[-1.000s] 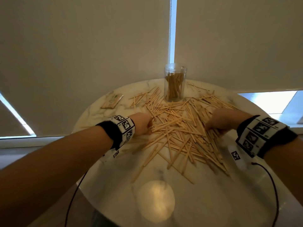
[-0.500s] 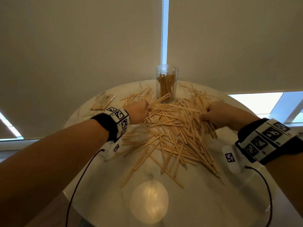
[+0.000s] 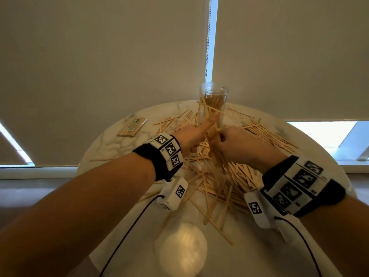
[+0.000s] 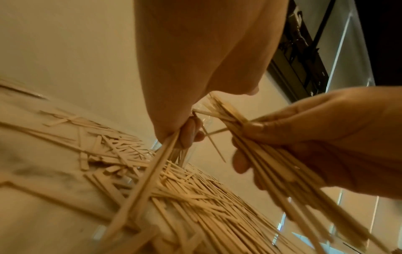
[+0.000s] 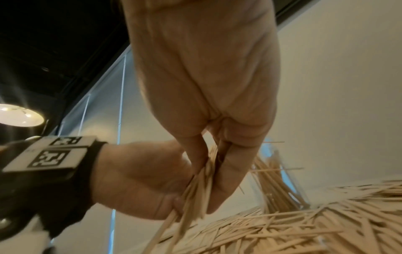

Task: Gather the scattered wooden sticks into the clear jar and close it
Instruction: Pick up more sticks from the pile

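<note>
The clear jar stands open at the table's far edge, partly filled with upright sticks. Loose wooden sticks cover the middle of the round marble table. Both hands meet just in front of the jar. My right hand grips a thick bundle of sticks, fingers curled round it. My left hand pinches a few sticks beside that bundle, as the left wrist view shows at the left hand. In the right wrist view the jar is right behind the bundle.
A flat packet of sticks lies at the table's back left. A bright round patch shows on the table near me. Roller blinds hang close behind the jar. More sticks fan out at the right.
Both hands left the sides of the pile and came together in front of the jar, raising a gathered bundle of sticks off the table.
</note>
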Available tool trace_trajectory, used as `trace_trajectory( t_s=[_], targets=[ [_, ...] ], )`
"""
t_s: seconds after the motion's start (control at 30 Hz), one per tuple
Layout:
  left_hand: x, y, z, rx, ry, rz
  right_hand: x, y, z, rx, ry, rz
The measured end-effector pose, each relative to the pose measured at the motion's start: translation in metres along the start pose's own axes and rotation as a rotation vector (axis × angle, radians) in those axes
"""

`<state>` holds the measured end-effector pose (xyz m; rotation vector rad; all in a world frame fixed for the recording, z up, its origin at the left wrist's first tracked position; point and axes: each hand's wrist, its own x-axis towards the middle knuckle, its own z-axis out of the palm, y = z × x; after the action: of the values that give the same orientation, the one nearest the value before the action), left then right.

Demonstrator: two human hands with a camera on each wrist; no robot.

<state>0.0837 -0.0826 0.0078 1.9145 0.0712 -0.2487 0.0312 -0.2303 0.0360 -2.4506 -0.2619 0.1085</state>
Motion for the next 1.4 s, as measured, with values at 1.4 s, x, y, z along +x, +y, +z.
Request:
trace_trajectory(
  t_s=[1.4],
  targets=[
    [-0.023, 0.039, 0.003, -0.425, -0.131, 0.394, 0.044, -0.051, -0.043, 0.107, 0.388, -0.252]
  ],
)
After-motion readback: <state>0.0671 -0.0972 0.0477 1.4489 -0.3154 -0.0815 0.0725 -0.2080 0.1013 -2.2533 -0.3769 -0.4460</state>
